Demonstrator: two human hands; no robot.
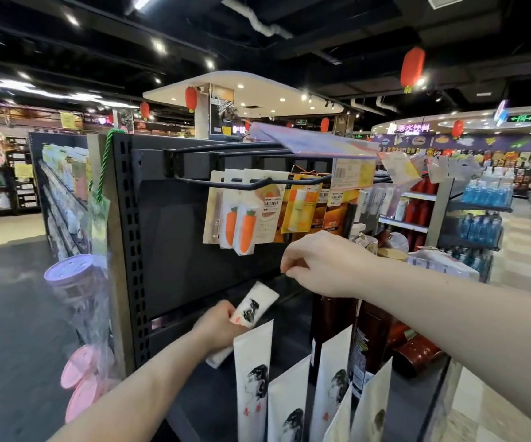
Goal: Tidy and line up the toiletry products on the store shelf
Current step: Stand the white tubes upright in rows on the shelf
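My left hand [218, 322] grips a white tube with black ink artwork [254, 306], tilted, above the dark shelf [213, 390]. Several matching white tubes [253, 378] stand upright in a row at the shelf's front. My right hand [318, 263] hovers above and to the right of the held tube, fingers curled as in a pinch; what it holds, if anything, is too small to make out. Dark brown bottles [328, 317] stand behind the tubes, under my right forearm.
Black hooks [226, 183] on the back panel carry carded carrot-shaped items [238, 228] and orange packs [302, 202]. A clear bag with pink and purple lids [79, 314] hangs at the shelf's left end. Red jars [417, 352] lie at the right. Aisles run on both sides.
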